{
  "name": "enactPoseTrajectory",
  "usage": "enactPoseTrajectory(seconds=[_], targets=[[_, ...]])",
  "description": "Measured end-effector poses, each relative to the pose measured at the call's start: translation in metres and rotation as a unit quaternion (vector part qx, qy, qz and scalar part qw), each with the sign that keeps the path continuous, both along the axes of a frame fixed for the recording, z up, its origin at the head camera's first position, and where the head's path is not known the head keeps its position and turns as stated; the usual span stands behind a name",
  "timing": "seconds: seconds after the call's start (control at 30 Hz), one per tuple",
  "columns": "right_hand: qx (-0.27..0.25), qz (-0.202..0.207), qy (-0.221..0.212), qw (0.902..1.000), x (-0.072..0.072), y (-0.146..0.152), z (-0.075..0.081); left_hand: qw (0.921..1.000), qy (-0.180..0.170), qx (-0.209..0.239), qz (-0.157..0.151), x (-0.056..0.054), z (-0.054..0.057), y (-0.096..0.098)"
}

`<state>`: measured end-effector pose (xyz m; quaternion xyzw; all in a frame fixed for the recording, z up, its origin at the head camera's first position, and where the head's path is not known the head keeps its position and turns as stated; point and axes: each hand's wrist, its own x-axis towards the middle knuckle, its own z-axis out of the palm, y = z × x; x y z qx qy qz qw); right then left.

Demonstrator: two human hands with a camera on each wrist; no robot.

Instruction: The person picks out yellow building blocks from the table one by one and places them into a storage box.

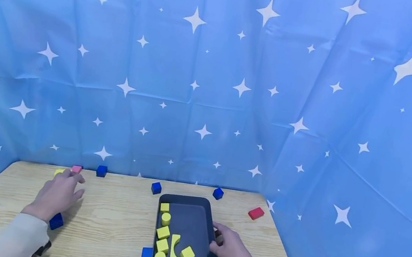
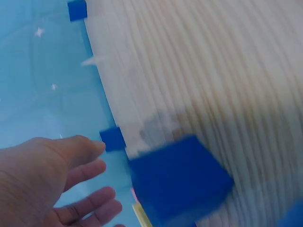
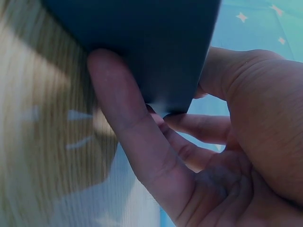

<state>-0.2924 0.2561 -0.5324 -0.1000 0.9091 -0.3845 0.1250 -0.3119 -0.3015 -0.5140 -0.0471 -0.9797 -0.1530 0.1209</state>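
My left hand (image 1: 55, 195) reaches over the table's back left, fingers loosely spread with nothing between them. Just past its fingertips lie a yellow block (image 1: 59, 171), partly covered, and a pink block (image 1: 77, 169). Below the wrist is a blue block (image 1: 56, 221); a large blurred blue block (image 2: 182, 182) fills part of the left wrist view. The right hand (image 1: 233, 251) grips the dark tray (image 1: 194, 220) by its right side, thumb at the rim and fingers beneath in the right wrist view. Several yellow blocks (image 1: 187, 255) of different shapes lie in the tray, mostly along its left.
Along the back edge stand blue blocks (image 1: 101, 171), (image 1: 156, 188) and a blue block (image 1: 218, 193) behind the tray. A red block (image 1: 256, 213) lies at the back right. Another blue block (image 1: 146, 256) sits against the tray's left side. A starry blue curtain (image 1: 214, 80) borders the wooden table.
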Motion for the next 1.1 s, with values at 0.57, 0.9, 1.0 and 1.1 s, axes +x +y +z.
enactPoseTrajectory(seconds=[0.57,0.9,1.0,1.1], targets=[[-0.005,0.002,-0.001,1.0000,0.002,0.001,-0.001,0.9928,-0.113,0.005,0.041,0.005,-0.002,-0.033],[-0.005,0.001,0.000,1.0000,0.002,0.000,0.000,0.9945,-0.097,0.025,0.030,0.004,-0.005,-0.033],[-0.007,0.004,0.001,1.0000,0.001,0.001,0.000,0.9949,-0.094,0.024,0.029,0.004,-0.006,-0.033],[-0.004,0.018,0.012,0.9998,-0.001,0.005,-0.005,0.9951,-0.091,0.025,0.030,0.002,-0.005,-0.033]])
